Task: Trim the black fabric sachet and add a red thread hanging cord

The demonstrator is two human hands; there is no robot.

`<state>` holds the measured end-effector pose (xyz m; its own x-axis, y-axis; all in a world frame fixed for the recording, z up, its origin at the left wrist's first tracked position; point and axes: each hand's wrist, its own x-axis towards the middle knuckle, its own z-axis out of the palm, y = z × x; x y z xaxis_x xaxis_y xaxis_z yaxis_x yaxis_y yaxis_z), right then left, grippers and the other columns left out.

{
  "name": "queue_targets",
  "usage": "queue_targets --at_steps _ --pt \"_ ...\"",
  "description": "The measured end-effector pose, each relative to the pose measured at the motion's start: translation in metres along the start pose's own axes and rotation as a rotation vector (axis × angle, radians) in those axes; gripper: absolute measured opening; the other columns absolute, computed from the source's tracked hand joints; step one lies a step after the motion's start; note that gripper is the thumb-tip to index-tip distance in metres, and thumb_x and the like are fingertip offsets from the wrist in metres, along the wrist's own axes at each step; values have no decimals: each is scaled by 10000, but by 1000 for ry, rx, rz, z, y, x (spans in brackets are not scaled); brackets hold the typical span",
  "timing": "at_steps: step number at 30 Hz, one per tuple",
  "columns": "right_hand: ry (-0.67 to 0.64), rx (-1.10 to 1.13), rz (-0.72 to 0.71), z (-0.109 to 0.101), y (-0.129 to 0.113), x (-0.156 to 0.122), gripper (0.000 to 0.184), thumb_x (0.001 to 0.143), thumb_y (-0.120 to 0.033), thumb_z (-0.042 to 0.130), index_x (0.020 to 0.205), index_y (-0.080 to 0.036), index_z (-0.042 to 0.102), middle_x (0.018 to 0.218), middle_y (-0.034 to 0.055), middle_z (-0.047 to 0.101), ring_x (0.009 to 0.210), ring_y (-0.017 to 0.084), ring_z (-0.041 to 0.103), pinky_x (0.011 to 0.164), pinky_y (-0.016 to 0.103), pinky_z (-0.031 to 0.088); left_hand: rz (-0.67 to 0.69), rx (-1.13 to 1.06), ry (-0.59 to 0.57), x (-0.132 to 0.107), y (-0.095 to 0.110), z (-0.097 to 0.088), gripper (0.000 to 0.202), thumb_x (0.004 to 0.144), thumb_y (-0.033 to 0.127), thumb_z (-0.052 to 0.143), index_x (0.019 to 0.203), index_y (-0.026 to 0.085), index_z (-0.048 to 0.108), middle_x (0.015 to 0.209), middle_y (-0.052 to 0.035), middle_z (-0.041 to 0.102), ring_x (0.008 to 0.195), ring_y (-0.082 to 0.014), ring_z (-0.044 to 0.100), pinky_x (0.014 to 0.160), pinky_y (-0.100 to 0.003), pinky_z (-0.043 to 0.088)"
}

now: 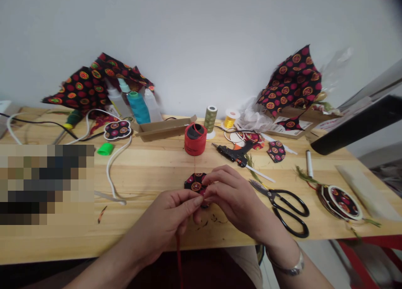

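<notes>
Patterned patch [195, 182] lies on the worktop [150, 170], partly behind two hands: left hand [177, 209] pinching red cord [179, 259], right hand [232, 201] narrowed, hold unclear. Bare wood leftward; cardboard tray's [166, 129] lettering unreadably small.

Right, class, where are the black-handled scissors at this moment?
In the head view, the black-handled scissors lie on the wooden table just right of the person's right hand, nearer the person than the glue gun.
</notes>
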<state>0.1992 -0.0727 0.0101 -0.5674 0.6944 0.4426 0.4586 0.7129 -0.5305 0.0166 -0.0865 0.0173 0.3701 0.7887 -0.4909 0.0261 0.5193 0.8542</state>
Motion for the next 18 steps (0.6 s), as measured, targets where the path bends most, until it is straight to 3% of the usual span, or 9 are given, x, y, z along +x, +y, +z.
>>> queue_targets --at_steps 3,6,9,13,18 --pt "3 -31 11 -2 -1 1 116 888 -130 498 888 -184 601 1002 52 619 981 177 504 852 341 437 5 57 32 1 0 0 221 765 337 623 642 155 652 506 48 495 419 -64 282 409 -220 146" --pt "103 -103 106 -10 0 -8 90 891 -163 502 916 -182 587 962 60 621 920 175 525 813 331 441 7 77 62 2 0 -1 267 766 368 613 610 155 651 480 58 458 427 -70 268 409 -220 144" --pt "198 -271 289 -29 7 -33 108 880 -179 493 796 -172 560 788 50 587 753 162 532 680 291 434 15 46 118 2 0 -3 280 747 350 637 541 161 625 456 68 430 427 -68 248 402 -215 140" --pt "203 -525 518 -59 19 -79 229 852 -299 472 659 -186 525 617 31 543 574 160 509 543 280 391 14 -44 178 3 -3 -7 191 714 346 681 654 165 702 436 87 364 428 -65 221 399 -201 147" --pt "185 -587 851 -76 27 -116 278 755 -427 488 582 -210 513 522 17 556 464 159 505 450 266 368 17 -118 236 6 -8 -9 190 666 344 729 680 155 729 449 84 361 426 -52 219 383 -179 153"
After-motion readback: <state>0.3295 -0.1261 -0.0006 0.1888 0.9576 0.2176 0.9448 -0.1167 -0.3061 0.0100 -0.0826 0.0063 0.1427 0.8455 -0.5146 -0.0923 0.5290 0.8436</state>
